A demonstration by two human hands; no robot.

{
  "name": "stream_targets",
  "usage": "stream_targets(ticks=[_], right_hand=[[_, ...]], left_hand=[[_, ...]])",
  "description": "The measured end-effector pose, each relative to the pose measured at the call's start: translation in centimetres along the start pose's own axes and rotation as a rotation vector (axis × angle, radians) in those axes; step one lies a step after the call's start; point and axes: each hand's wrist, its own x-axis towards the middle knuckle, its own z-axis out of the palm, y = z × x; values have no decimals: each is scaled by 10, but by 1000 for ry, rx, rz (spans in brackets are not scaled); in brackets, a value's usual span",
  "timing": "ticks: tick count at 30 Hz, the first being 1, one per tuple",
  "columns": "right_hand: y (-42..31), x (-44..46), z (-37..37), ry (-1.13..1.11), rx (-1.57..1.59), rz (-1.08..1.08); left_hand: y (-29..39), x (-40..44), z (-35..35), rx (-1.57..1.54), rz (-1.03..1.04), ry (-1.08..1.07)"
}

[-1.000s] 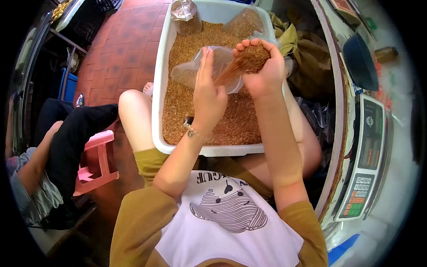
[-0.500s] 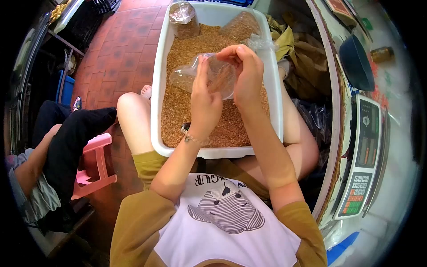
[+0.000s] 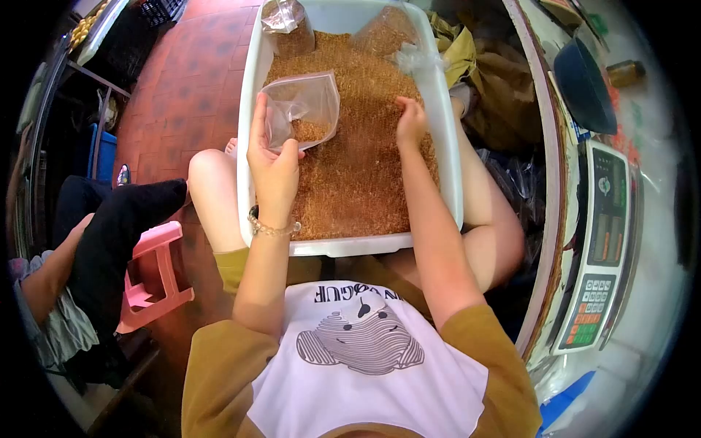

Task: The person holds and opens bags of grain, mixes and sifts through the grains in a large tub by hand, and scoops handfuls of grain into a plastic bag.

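Observation:
My left hand (image 3: 274,164) grips a clear plastic bag (image 3: 327,91) by its near left side, thumb apart from the fingers. The bag's mouth gapes, and brown grain-like bits show in or through its lower part. Under both hands lies a bed of loose brown grain-like material (image 3: 358,190), filling a white plastic tub (image 3: 350,246). My right hand (image 3: 412,124) hovers over the right side of this bed, its fingers curled inward; what they hold, if anything, is hidden.
A filled clear bag (image 3: 292,33) stands in the tub's far left corner, and another filled bag (image 3: 387,31) leans at the far right. To the right are a scale (image 3: 599,248) and a dark bowl (image 3: 584,84). A pink stool (image 3: 157,270) and a seated person's leg (image 3: 128,226) are at left.
My hands have moved apart. The left has carried the bag leftward and its mouth now gapes wider; the right has let go of it and shifted right. The tub appears slightly further left.

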Motion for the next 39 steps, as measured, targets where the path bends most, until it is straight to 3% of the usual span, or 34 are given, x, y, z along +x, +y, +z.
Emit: stream_targets(ticks=[1,6,9,15,20,26,29,33,39], right_hand=[[-1,-8,4,-62,-186,-15],[-10,-28,12,-273,-213,442],[4,-34,19,-209,20,780],[13,-36,25,-170,554,1125],[-45,-32,17,-228,1107,1150],[-125,-12,-9,-239,1222,942],[-177,-11,-25,-181,1011,788],[-169,5,-27,-376,1423,745],[-194,-13,-20,-378,1317,561]], left_hand=[[2,0,0,-5,0,-11],[-1,2,1,12,-5,-17],[-5,3,2,3,9,-32],[-3,-4,5,41,-5,-24],[0,-10,12,63,18,-24],[-10,-8,17,163,108,-19],[-16,-5,23,241,133,-60],[-11,-6,39,328,224,-102],[-19,-7,49,382,267,-108]])
